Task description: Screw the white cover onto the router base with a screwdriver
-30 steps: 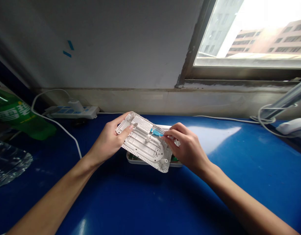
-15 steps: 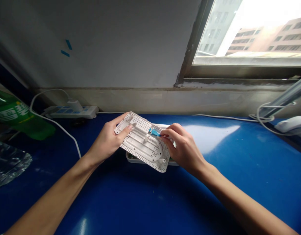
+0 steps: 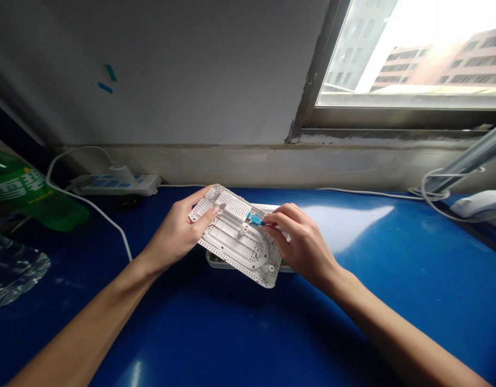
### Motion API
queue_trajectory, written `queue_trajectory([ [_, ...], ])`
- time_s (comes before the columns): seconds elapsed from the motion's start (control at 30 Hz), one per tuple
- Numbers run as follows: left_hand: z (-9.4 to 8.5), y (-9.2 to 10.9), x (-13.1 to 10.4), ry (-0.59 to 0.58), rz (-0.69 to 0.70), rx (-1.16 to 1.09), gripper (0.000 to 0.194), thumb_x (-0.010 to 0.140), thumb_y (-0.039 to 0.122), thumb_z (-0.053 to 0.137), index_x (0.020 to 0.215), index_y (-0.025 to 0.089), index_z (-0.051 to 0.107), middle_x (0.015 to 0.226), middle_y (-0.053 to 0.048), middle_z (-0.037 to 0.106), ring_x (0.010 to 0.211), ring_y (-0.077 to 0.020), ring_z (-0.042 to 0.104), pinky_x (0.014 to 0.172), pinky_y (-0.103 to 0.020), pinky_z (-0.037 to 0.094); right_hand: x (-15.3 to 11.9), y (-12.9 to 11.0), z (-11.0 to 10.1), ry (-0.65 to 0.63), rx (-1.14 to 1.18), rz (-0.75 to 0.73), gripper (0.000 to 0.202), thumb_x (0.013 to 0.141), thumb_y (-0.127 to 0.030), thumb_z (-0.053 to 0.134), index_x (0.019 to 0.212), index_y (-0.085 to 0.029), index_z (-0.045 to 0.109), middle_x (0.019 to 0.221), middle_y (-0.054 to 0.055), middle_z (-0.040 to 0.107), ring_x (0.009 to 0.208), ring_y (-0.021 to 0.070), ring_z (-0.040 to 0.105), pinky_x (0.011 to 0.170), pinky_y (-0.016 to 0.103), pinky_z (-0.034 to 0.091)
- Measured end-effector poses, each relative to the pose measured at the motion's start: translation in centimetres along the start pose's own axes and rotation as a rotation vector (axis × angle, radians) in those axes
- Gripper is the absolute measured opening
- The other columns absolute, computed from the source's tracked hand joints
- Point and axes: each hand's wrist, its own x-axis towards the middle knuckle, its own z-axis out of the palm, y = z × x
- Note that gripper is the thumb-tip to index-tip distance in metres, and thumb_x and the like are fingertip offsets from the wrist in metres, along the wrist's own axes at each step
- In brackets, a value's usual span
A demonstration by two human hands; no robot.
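My left hand (image 3: 177,231) grips the upper left corner of a white plastic cover (image 3: 229,236), thumb on its ribbed inner face. The cover has rows of vent holes and screw posts, and is tilted down to the right. Near the cover's upper right edge, my right hand (image 3: 304,244) pinches a small blue fibre-optic connector (image 3: 255,219) between thumb and fingers. Its left end touches the cover, but whether it is seated there I cannot tell. Below and behind lies a white housing (image 3: 219,262) with a bit of green showing inside, mostly hidden by the cover.
A green bottle (image 3: 34,188) and a clear plastic object (image 3: 16,271) are at the left. A power strip (image 3: 114,184) with a white cable stands by the wall. At the right are a metal pole (image 3: 468,156) and a coiled cable on the blue table (image 3: 248,344).
The cover's lower right corner has shifted slightly downward and right. Both hands keep nearly the same grip, and the blue connector stays pinched at almost the same place.
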Motion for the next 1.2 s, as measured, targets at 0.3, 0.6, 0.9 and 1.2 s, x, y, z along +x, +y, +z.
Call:
queue_trajectory([
  [0.3, 0.0, -0.3, 0.1, 0.038, -0.036, -0.119, 0.067, 0.091, 0.048, 0.080, 0.149, 0.019, 0.064, 0.124, -0.011, 0.080, 0.115, -0.0337, 0.076, 0.097, -0.038, 0.063, -0.2, -0.3, -0.2, 0.013, 0.025, 0.073, 0.007, 0.102, -0.018, 0.067, 0.096, -0.019, 0.071, 0.093, 0.008, 0.067, 0.078, 0.0204, 0.063, 0.068, 0.035, 0.054],
  [0.6, 0.1, -0.3, 0.0, 0.020, -0.033, -0.079, 0.068, 0.092, 0.048, 0.079, 0.150, 0.018, 0.063, 0.131, -0.010, 0.078, 0.119, -0.0343, 0.074, 0.099, -0.037, 0.062, 0.2, -0.1, 0.2, 0.051, -0.057, -0.044, 0.014, 0.102, -0.013, 0.062, 0.091, -0.020, 0.068, 0.089, 0.008, 0.065, 0.080, 0.0219, 0.060, 0.070, 0.036, 0.055],
  [0.9, -0.1, -0.4, 0.2, -0.004, -0.033, -0.114, 0.066, 0.092, 0.047, 0.080, 0.149, 0.019, 0.063, 0.136, -0.011, 0.075, 0.117, -0.0316, 0.075, 0.096, -0.032, 0.063, 0.1, -0.1, 0.4, 0.041, -0.015, -0.021, 0.012, 0.102, -0.015, 0.064, 0.092, -0.019, 0.068, 0.091, 0.009, 0.065, 0.082, 0.0232, 0.060, 0.071, 0.038, 0.054],
  [1.2, -0.1, 1.4, 0.1, 0.007, -0.043, -0.182, 0.069, 0.087, 0.043, 0.084, 0.149, 0.018, 0.063, 0.130, -0.011, 0.078, 0.114, -0.0329, 0.076, 0.091, -0.033, 0.065, 0.0, 0.1, 0.1, 0.039, 0.050, 0.073, 0.005, 0.100, -0.017, 0.068, 0.100, -0.021, 0.070, 0.100, 0.008, 0.062, 0.087, 0.0217, 0.061, 0.074, 0.036, 0.055],
])
